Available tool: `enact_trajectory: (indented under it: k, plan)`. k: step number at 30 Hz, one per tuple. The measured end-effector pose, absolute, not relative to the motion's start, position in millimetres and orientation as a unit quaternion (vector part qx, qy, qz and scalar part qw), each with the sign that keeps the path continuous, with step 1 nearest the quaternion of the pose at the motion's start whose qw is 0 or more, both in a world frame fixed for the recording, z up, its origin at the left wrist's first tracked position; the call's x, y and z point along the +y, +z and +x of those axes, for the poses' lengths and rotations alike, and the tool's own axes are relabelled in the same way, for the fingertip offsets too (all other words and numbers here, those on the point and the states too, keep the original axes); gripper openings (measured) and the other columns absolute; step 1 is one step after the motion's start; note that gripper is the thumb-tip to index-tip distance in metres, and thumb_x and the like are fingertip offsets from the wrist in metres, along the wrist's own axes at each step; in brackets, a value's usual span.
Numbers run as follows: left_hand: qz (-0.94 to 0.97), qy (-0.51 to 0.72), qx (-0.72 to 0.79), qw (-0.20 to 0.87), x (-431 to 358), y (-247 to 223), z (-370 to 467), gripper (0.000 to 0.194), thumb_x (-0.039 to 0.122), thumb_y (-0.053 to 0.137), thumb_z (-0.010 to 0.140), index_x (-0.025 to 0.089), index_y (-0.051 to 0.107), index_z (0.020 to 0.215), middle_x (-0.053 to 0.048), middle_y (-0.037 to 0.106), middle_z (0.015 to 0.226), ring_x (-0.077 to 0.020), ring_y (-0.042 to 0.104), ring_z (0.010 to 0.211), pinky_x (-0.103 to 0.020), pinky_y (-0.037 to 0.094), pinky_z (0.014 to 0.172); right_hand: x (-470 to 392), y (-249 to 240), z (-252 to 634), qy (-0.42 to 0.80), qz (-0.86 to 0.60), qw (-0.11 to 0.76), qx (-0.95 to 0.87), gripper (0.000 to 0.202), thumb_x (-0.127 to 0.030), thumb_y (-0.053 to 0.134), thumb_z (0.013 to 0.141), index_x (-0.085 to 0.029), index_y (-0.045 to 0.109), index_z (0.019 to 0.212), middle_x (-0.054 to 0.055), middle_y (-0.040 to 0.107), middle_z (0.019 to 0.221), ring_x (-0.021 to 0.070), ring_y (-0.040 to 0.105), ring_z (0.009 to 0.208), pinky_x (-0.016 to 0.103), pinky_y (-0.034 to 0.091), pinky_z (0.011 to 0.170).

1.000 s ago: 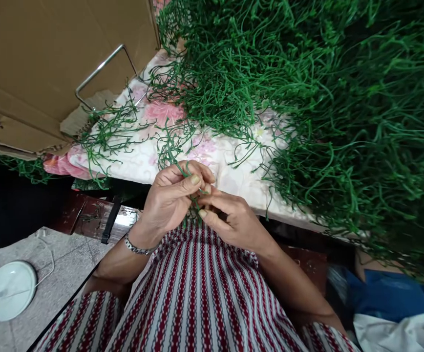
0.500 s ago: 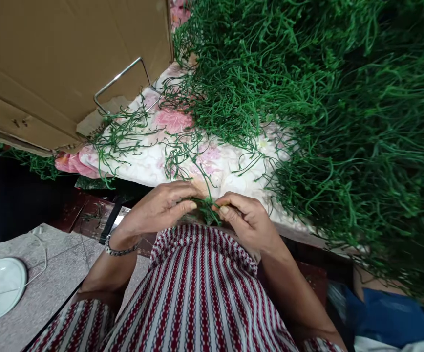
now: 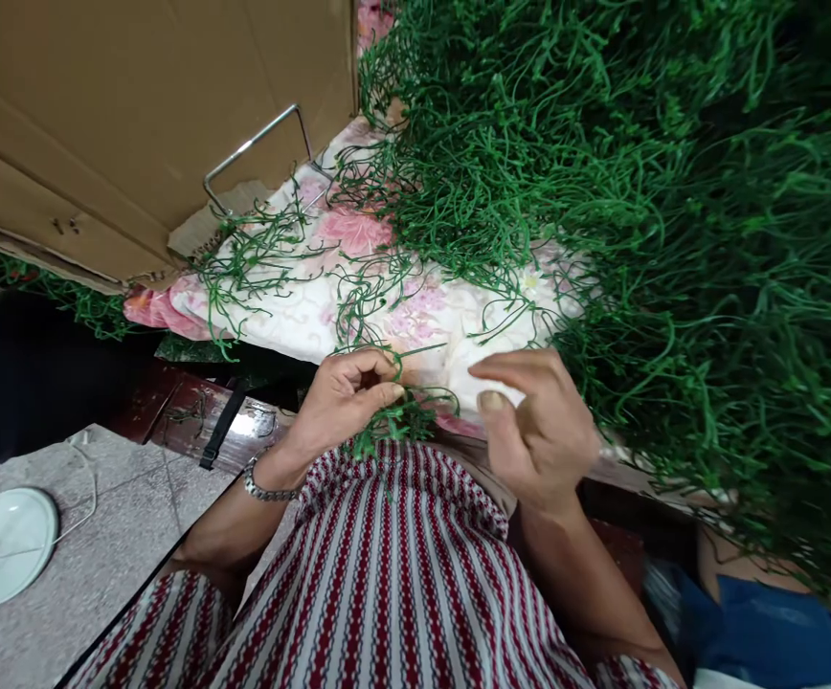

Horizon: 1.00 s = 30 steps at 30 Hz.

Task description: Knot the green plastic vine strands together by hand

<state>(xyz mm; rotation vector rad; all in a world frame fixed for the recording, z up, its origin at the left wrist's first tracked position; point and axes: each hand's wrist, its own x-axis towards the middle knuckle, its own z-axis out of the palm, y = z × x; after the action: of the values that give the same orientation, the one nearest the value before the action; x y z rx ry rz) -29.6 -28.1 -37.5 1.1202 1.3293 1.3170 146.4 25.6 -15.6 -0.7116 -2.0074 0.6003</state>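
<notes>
Slender green plastic-looking sprigs (image 3: 399,419): I held one cluster pinched in the left hand (image 3: 336,407), the right hand (image 3: 549,435) parted and empty; a large tangled green heap (image 3: 502,182) lay unhandled.

A worktop covered in white cloth with pink flowers (image 3: 290,321) carries a dense heap of thin green stems (image 3: 530,172) over its right side. Loose green stems (image 3: 254,258) lie toward its near left corner, a small green tangle (image 3: 367,292) beside them.

No text, label, brand, number or sign can be read. The cardboard (image 3: 135,115) shows small dark marks, seemingly not letters.
</notes>
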Motion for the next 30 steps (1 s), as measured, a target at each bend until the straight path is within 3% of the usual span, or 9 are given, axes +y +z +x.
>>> enact_trajectory:
  k: [3, 7, 14, 17, 20, 24, 30]
  plan:
    - [0.415, 0.568, 0.530, 0.475, -28, -38, -27, 0.011, 0.013, 0.067, 0.067, 0.014, 0.057, 0.064, 0.003, 0.052, 0.063, -0.0072, 0.047, 0.058, -0.018, 0.037, 0.054, 21, -19, 141, 0.230, -0.230, 0.390, -0.861, 0.025, -0.010, 0.058, 0.077, -0.017, 0.058, 0.101, 0.006, 0.062, 0.087, 0.0179, 0.056, 0.080, 0.034, 0.047, 0.071]
    - [0.409, 0.597, 0.502, 0.474, -32, -39, -25, 0.007, 0.017, 0.066, 0.072, 0.015, 0.059, 0.071, 0.002, 0.054, 0.068, -0.0076, 0.049, 0.061, -0.017, 0.038, 0.055, 22, -32, 137, 0.264, -0.252, 0.326, -0.872, 0.020, -0.009, 0.052, 0.082, -0.015, 0.059, 0.100, 0.007, 0.062, 0.086, 0.0175, 0.056, 0.080, 0.033, 0.048, 0.073]
    - [0.518, 0.601, 0.489, 0.361, -36, -42, -22, 0.011, 0.009, 0.063, 0.073, 0.018, 0.060, 0.080, 0.000, 0.056, 0.076, -0.0108, 0.052, 0.072, -0.021, 0.041, 0.067, 27, -26, 140, 0.347, -0.276, 0.274, -0.853, 0.013, -0.020, 0.051, 0.085, -0.018, 0.061, 0.094, 0.004, 0.060, 0.082, 0.0150, 0.056, 0.079, 0.029, 0.046, 0.072]
    - [0.539, 0.601, 0.477, 0.348, -36, -42, -20, 0.016, 0.008, 0.061, 0.075, 0.018, 0.061, 0.086, -0.001, 0.057, 0.080, -0.0124, 0.054, 0.079, -0.023, 0.042, 0.072, 29, -28, 140, 0.383, -0.255, 0.290, -0.839, 0.010, -0.019, 0.051, 0.085, -0.018, 0.061, 0.088, 0.004, 0.060, 0.079, 0.0140, 0.056, 0.077, 0.027, 0.046, 0.069]
    - [0.533, 0.574, 0.469, 0.408, -38, -42, -20, 0.015, 0.011, 0.058, 0.078, 0.018, 0.060, 0.091, -0.004, 0.058, 0.088, -0.0144, 0.055, 0.087, -0.025, 0.042, 0.078, 30, -37, 139, 0.406, -0.240, 0.329, -0.818, 0.009, -0.018, 0.052, 0.084, -0.017, 0.061, 0.084, 0.004, 0.060, 0.078, 0.0135, 0.056, 0.076, 0.026, 0.045, 0.067]
    - [0.519, 0.558, 0.474, 0.441, -39, -44, -21, 0.003, 0.014, 0.057, 0.079, 0.016, 0.057, 0.081, -0.003, 0.056, 0.081, -0.0138, 0.053, 0.082, -0.024, 0.041, 0.074, 29, -46, 137, 0.416, -0.240, 0.350, -0.804, 0.010, -0.019, 0.053, 0.084, -0.017, 0.063, 0.083, 0.003, 0.057, 0.073, 0.0128, 0.054, 0.070, 0.026, 0.044, 0.064]
    - [0.589, 0.526, 0.531, 0.308, -37, -48, -16, 0.009, 0.010, 0.052, 0.078, 0.017, 0.051, 0.074, -0.001, 0.052, 0.074, -0.0131, 0.050, 0.074, -0.025, 0.040, 0.068, 28, -39, 135, 0.360, -0.280, 0.327, -0.828, 0.022, -0.031, 0.060, 0.080, -0.017, 0.060, 0.097, 0.007, 0.061, 0.090, 0.0187, 0.055, 0.087, 0.033, 0.044, 0.076]
